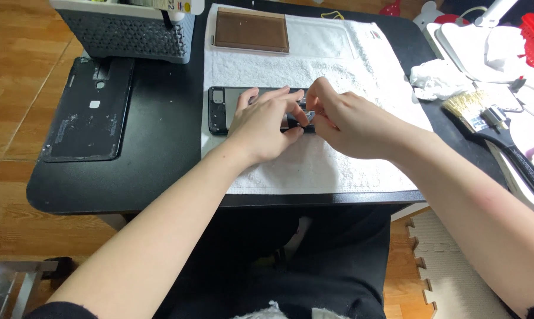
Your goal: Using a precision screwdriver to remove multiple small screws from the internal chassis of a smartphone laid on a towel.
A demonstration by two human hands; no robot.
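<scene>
An opened black phone (219, 110) lies flat on a white towel (314, 165) spread over a black table. My left hand (265, 124) rests on the phone with fingers spread, pressing it down. My right hand (338, 121) meets it from the right, its fingertips pinched together over the phone's middle; whatever small part they touch is hidden by the fingers. Most of the phone is covered by both hands.
A black back cover (89, 109) lies at the table's left. A grey perforated box (131, 29) stands behind it. A brown rectangular pad (252, 29) sits on the towel's far end. At right lie crumpled tissue (438, 80), a paintbrush (485, 118) and a white lamp base (474, 41).
</scene>
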